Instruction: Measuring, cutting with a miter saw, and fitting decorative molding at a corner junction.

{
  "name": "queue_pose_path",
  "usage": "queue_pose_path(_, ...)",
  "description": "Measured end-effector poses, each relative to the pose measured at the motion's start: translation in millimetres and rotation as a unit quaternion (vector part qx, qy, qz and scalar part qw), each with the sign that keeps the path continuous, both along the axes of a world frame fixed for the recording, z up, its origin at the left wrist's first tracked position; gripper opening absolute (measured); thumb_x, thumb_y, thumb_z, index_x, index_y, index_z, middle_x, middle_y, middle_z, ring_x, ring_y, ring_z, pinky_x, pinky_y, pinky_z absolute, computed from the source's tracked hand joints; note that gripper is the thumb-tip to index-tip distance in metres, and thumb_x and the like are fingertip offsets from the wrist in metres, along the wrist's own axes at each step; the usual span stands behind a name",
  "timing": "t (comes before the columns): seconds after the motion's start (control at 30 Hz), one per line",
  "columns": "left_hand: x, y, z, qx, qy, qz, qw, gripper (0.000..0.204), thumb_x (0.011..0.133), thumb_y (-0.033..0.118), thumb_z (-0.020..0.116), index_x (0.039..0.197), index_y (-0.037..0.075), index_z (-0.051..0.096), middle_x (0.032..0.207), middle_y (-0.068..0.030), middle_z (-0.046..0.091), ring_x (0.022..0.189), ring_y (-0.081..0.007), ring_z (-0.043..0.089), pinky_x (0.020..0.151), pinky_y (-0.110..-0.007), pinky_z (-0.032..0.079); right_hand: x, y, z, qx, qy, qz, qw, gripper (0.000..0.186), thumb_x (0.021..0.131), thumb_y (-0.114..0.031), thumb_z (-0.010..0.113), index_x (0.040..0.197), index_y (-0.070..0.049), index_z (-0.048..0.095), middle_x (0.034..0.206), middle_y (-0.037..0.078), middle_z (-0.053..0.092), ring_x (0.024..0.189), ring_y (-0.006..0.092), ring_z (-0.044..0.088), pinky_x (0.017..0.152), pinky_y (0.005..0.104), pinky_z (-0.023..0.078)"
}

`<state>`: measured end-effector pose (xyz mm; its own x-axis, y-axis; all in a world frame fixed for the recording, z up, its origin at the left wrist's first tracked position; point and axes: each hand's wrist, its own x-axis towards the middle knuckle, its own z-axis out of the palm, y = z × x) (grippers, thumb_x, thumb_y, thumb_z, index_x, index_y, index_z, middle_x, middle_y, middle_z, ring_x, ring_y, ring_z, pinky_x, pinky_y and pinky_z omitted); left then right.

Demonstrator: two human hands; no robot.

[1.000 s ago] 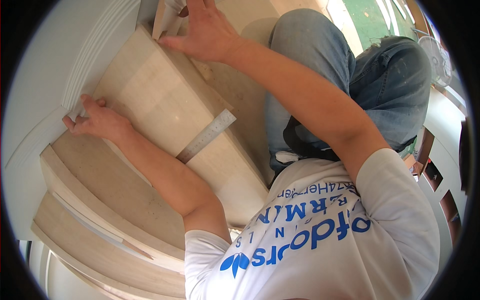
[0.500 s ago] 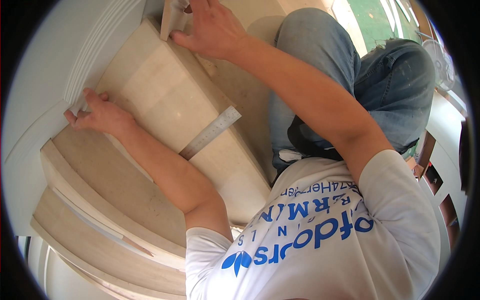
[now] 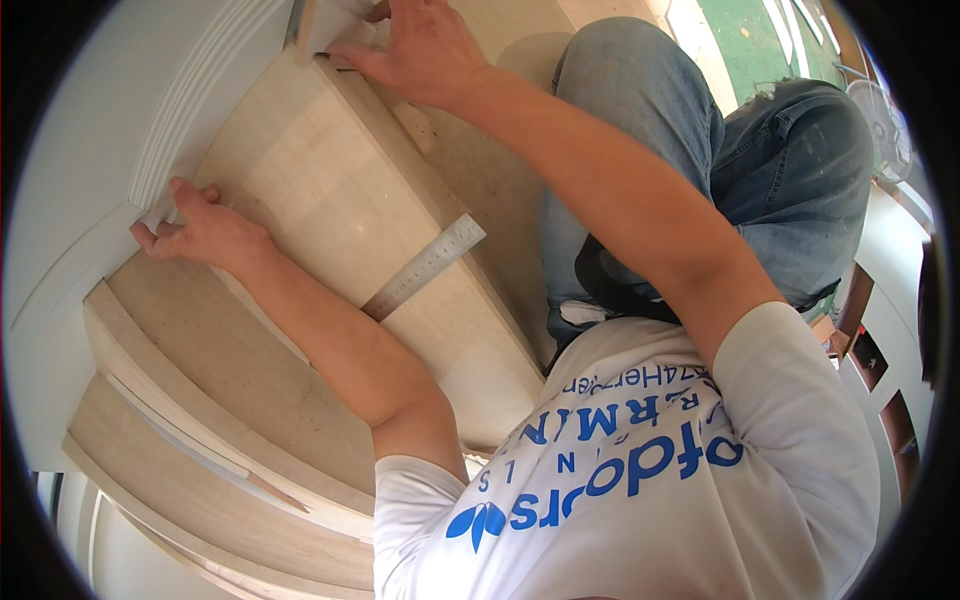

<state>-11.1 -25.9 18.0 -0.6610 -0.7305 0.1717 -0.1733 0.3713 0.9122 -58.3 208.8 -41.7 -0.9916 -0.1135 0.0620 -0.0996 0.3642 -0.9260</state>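
My left hand (image 3: 205, 228) rests at the foot of the white moulded wall panel (image 3: 150, 120), its fingers spread against the corner where panel meets stair tread. At the top of the view my right hand (image 3: 425, 55) pinches a short pale board piece (image 3: 330, 22), standing on edge near the panel; its upper part is cut off by the frame. Between my arms lies a pale wooden stair tread (image 3: 320, 170). A steel ruler (image 3: 428, 265) lies across it, one end over the tread's edge and the other hidden by my left forearm.
Curved wooden steps (image 3: 230, 350) run down at the lower left, with a thin strip (image 3: 180, 430) on one. My bent knees in jeans (image 3: 640, 130) take up the right of the tread. A clear-bladed fan (image 3: 880, 130) stands at the far right, near green flooring (image 3: 745, 50).
My right hand has shifted slightly up and left, bringing the board piece closer to the wall panel. My left hand and the ruler stay almost where they were.
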Motion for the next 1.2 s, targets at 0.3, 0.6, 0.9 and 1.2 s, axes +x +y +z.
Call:
queue_pose_path(0.3, -0.4, -3.2, -3.0, -0.004, 0.009, 0.005, 1.000, 0.086, 0.099, 0.013, 0.069, 0.163, 0.003, 0.011, 0.133, -0.0241, 0.045, 0.088, -0.0257, 0.055, 0.081, -0.042, 0.054, -1.4, -5.3, 0.5, 0.030, -0.014, -0.031, 0.999, 0.086, 0.096, -0.027, 0.078, 0.159, -0.005, 0.024, 0.159, 0.026, 0.031, 0.125, 0.0408, 0.061, 0.105, 0.0491, 0.054)
queue_pose_path(0.6, -0.1, -4.8, -4.1, 0.004, 0.020, -0.005, 1.000, 0.087, 0.099, 0.016, 0.070, 0.163, 0.005, 0.012, 0.136, -0.0222, 0.046, 0.086, -0.0243, 0.051, 0.078, -0.041, 0.051, -5.7, -14.5, -6.4, 0.100, -0.015, -0.051, 0.994, 0.088, 0.096, -0.037, 0.076, 0.158, 0.001, 0.027, 0.159, 0.031, 0.035, 0.132, 0.0432, 0.055, 0.110, 0.0491, 0.048)
queue_pose_path(0.9, -1.1, -3.6, -3.9, 0.004, 0.034, -0.005, 0.999, 0.085, 0.100, 0.015, 0.069, 0.163, 0.006, 0.013, 0.141, -0.0219, 0.046, 0.087, -0.0233, 0.051, 0.080, -0.041, 0.051, -4.3, -15.8, -3.7, 0.109, -0.032, -0.063, 0.992, 0.088, 0.095, -0.037, 0.076, 0.157, 0.003, 0.028, 0.156, 0.032, 0.036, 0.134, 0.0441, 0.052, 0.110, 0.0506, 0.047)
queue_pose_path(1.2, -1.3, -6.3, -5.2, 0.004, 0.039, -0.007, 0.999, 0.081, 0.101, 0.012, 0.067, 0.162, 0.006, 0.015, 0.143, -0.0198, 0.043, 0.087, -0.0214, 0.052, 0.079, -0.040, 0.051, -7.8, -12.8, 35.3, -0.078, 0.104, -0.093, 0.987, 0.067, 0.095, -0.027, 0.078, 0.142, 0.002, 0.041, 0.133, 0.025, 0.046, 0.103, 0.0317, 0.062, 0.089, 0.0440, 0.055)
